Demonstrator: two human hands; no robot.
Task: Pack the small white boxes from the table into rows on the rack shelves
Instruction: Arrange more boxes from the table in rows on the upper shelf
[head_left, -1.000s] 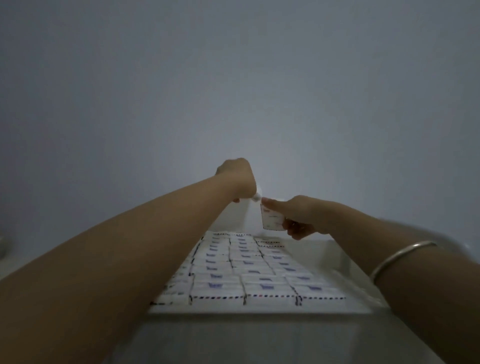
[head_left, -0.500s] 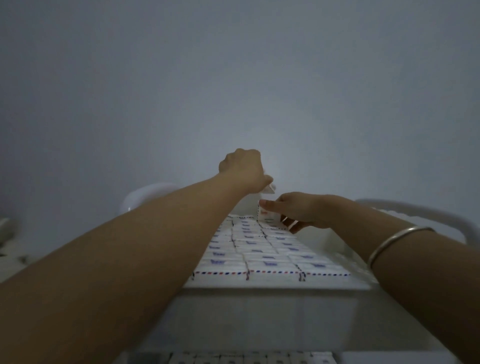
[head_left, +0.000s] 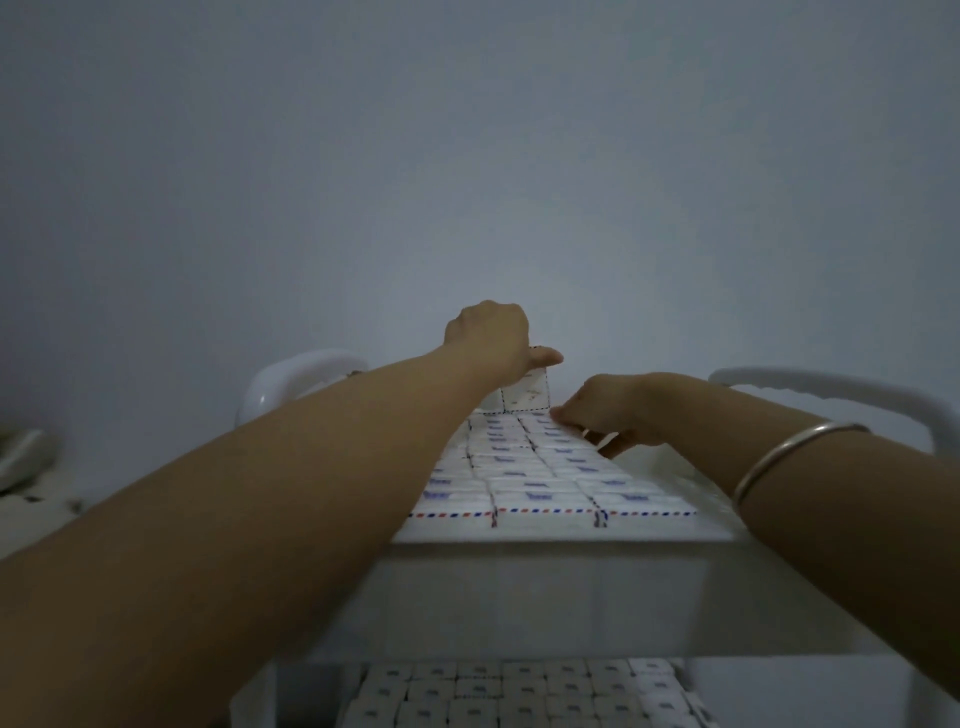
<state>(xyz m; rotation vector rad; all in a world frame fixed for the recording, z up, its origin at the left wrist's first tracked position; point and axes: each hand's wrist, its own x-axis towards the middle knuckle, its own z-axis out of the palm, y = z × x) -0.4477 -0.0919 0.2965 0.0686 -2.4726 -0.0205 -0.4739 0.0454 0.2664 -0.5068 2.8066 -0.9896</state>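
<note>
At the far end of the rack's top shelf (head_left: 571, 597), the left hand (head_left: 488, 338) is gripping an upright box (head_left: 525, 396) from above. Its thumb is lying along the box's top edge and pointing right, while its curled fingers are reaching down behind the box, out of sight. The upright box is standing at the far edge of the packed layer, its face turned toward the camera, with dark dashed edging running round it.

The right hand (head_left: 610, 413) is sitting just to the right of that box and a little lower. Its bent fingers are resting on the far right boxes of the layer; whether they are pinching one of them cannot be told. A silver bangle (head_left: 795, 452) is circling the right forearm.

The small white boxes (head_left: 540, 488) are lying flat in tight rows across the top shelf, three across at the near edge, with red and blue dashes lining their front edge. Beneath the top shelf, a second layer of boxes (head_left: 519, 691) is showing, also in rows.

White curved handles are rising at the rack's far corners, the left handle (head_left: 296, 374) behind the left forearm and the right handle (head_left: 831, 389) behind the right. A plain wall (head_left: 467, 156) is filling the background.
</note>
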